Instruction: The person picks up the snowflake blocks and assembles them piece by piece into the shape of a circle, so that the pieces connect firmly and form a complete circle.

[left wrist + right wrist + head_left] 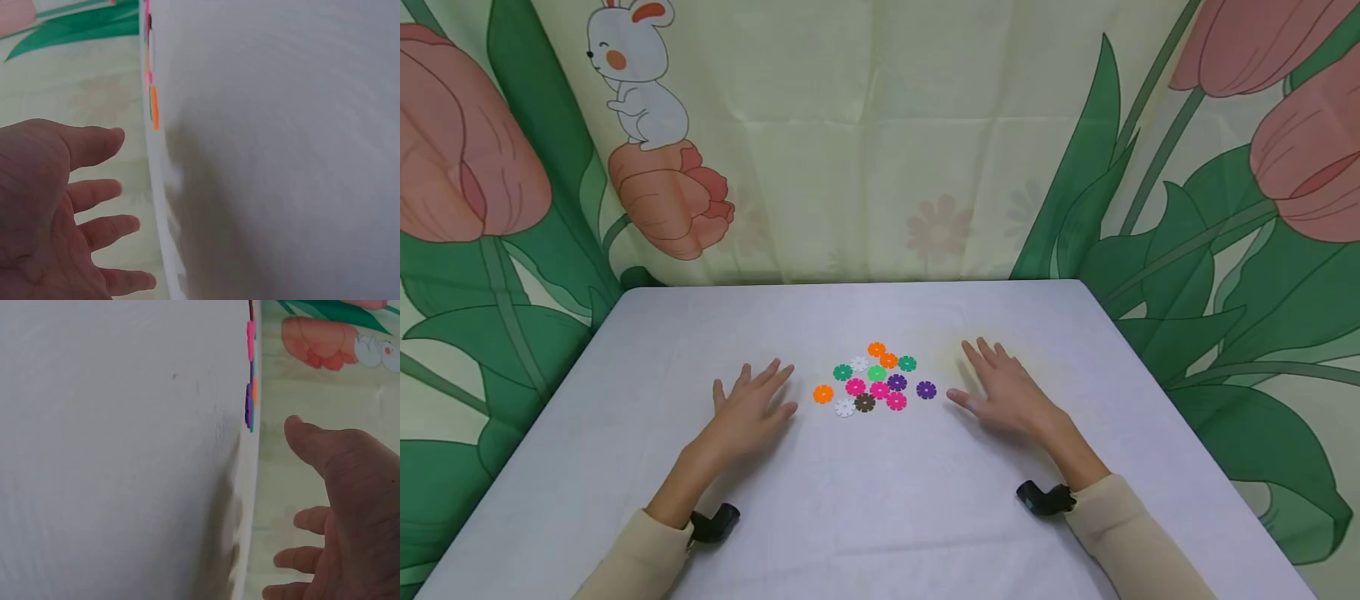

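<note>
Looks across a white-covered table [880, 517], narrowing toward its far edge. Faces a creased, pale yellow cloth backdrop [820, 200] hanging just behind. Shows, printed at left, a large pink tulip [452, 142] and a white rabbit [658, 112] perched on a smaller tilted tulip [658, 200]; at right, two more pink tulips [1311, 142] above broad green leaves [1247, 446]. Appears softly, evenly lit.

There were fourteen discs [878, 390]: three orange, three pink, two purple, two white, two dark green, one light green, one brown. Two hands [752, 410] showed, at nine and three o'clock.
</note>
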`<act>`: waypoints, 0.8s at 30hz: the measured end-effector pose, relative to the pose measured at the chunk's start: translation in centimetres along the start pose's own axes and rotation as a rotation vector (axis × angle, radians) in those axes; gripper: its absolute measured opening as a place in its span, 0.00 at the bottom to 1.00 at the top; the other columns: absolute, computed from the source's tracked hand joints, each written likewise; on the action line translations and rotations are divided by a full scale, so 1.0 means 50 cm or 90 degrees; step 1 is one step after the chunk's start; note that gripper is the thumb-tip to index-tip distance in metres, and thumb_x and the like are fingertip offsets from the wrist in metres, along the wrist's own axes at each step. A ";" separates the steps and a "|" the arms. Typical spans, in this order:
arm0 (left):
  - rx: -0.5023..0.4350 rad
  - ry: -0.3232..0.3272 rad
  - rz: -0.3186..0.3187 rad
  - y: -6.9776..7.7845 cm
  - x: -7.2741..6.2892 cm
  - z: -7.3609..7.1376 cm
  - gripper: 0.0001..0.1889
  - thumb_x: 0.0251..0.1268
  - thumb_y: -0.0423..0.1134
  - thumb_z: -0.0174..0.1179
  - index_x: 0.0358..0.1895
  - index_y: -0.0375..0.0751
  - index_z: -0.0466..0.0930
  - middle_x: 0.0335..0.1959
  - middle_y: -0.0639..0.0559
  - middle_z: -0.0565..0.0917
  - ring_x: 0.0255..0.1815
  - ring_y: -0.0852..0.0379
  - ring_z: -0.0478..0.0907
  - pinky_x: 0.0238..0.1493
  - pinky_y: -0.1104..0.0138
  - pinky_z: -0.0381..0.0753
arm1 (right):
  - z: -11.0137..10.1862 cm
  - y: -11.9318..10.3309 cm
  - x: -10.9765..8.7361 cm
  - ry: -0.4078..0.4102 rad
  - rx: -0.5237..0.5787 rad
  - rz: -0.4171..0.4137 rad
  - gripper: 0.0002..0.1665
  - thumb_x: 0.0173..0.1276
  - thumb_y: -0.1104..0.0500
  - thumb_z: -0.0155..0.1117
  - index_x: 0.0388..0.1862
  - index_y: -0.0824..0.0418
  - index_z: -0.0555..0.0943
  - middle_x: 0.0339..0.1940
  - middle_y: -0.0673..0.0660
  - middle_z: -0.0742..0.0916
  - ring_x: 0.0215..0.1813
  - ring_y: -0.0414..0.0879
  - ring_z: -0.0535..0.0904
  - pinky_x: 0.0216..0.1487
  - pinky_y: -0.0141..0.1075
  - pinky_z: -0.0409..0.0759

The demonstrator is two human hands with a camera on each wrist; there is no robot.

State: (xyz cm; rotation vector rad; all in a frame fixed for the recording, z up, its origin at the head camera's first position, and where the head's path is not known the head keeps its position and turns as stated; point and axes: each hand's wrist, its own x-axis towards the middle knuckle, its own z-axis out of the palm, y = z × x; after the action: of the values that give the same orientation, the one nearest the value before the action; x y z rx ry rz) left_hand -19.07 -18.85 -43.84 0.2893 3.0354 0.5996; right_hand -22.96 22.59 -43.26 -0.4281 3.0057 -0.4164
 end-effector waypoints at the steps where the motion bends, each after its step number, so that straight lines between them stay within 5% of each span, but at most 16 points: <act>1: 0.002 -0.002 0.003 0.003 0.002 0.002 0.34 0.77 0.51 0.60 0.81 0.48 0.66 0.84 0.38 0.63 0.83 0.17 0.51 0.71 0.16 0.39 | 0.002 -0.004 0.001 0.001 0.000 0.000 0.58 0.73 0.29 0.60 0.89 0.56 0.52 0.89 0.68 0.56 0.87 0.74 0.49 0.84 0.69 0.50; 8: -0.007 -0.031 0.044 0.016 0.011 0.009 0.27 0.77 0.47 0.61 0.75 0.44 0.75 0.80 0.37 0.71 0.80 0.25 0.63 0.73 0.20 0.52 | 0.011 -0.025 0.009 0.020 -0.001 -0.004 0.52 0.73 0.35 0.66 0.86 0.57 0.60 0.83 0.69 0.67 0.83 0.71 0.63 0.79 0.70 0.62; 13: -0.013 -0.010 0.066 0.025 0.018 0.013 0.25 0.76 0.45 0.62 0.73 0.43 0.77 0.78 0.38 0.73 0.78 0.30 0.67 0.70 0.28 0.65 | 0.017 -0.033 0.019 0.028 0.012 -0.026 0.42 0.74 0.43 0.68 0.80 0.58 0.71 0.65 0.66 0.81 0.65 0.61 0.76 0.67 0.59 0.77; 24: -0.034 0.022 0.048 0.053 0.058 0.028 0.19 0.71 0.39 0.67 0.62 0.40 0.85 0.58 0.41 0.84 0.56 0.43 0.75 0.56 0.51 0.80 | 0.023 -0.058 0.039 -0.009 0.078 -0.046 0.29 0.72 0.48 0.72 0.68 0.57 0.82 0.44 0.56 0.84 0.45 0.47 0.77 0.47 0.39 0.81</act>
State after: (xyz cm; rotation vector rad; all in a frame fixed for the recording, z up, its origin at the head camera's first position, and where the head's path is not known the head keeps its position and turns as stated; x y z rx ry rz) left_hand -21.35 -15.37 -44.10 0.3977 3.0479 0.6954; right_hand -23.92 19.07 -43.66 -0.5289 2.9380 -0.5959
